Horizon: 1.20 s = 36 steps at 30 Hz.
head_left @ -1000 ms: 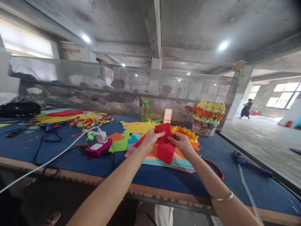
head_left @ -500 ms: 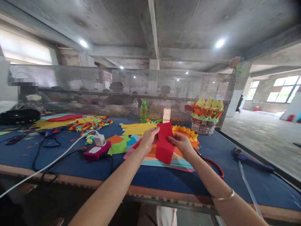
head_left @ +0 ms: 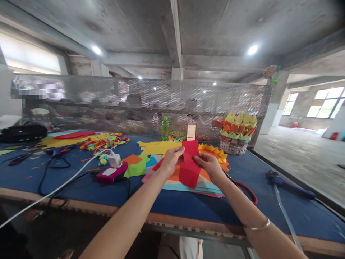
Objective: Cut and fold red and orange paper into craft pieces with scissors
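A folded sheet of red paper (head_left: 189,169) is held up above the blue table (head_left: 81,185). My left hand (head_left: 171,160) pinches its left edge and my right hand (head_left: 208,164) pinches its right edge, fingers closed on the paper. Under it lies a stack of coloured paper sheets (head_left: 194,185) in orange, light blue and pink. A yellow and orange folded-paper sunflower (head_left: 215,153) lies just behind my right hand.
A pink phone with a white charger (head_left: 112,169) and black cables lies to the left. Red-handled scissors (head_left: 246,192) and a blue glue gun (head_left: 288,183) lie to the right. A basket of paper pieces (head_left: 237,135), a green bottle (head_left: 165,128) and a mesh screen (head_left: 134,106) stand behind.
The red paper has been raised a little and folded narrower between my hands. Both hands stay closed on it, close together.
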Tool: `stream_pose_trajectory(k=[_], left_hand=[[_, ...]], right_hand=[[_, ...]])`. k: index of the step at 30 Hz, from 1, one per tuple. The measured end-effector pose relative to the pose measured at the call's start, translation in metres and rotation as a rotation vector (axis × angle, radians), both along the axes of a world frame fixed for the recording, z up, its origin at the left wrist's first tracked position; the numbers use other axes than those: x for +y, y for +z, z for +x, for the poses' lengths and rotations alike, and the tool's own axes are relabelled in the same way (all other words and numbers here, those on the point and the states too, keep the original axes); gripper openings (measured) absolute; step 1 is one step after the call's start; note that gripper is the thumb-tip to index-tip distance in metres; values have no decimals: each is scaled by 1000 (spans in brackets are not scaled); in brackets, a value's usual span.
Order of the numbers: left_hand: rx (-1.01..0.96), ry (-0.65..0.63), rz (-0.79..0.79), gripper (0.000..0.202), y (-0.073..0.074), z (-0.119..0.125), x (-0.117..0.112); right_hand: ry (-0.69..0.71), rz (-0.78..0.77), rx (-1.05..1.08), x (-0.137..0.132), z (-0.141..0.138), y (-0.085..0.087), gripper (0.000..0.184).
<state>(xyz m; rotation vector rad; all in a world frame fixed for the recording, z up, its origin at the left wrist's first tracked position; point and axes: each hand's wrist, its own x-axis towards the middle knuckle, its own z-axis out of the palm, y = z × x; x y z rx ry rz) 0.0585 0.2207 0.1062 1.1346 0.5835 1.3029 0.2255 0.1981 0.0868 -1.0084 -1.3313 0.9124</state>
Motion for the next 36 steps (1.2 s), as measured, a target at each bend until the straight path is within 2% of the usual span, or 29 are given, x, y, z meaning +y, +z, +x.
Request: stream_pose_trajectory(k=[36], left_hand=[[3,43,-16,30,0,0,2]], right_hand=[[-19,54,-45,-4,-4,0,41]])
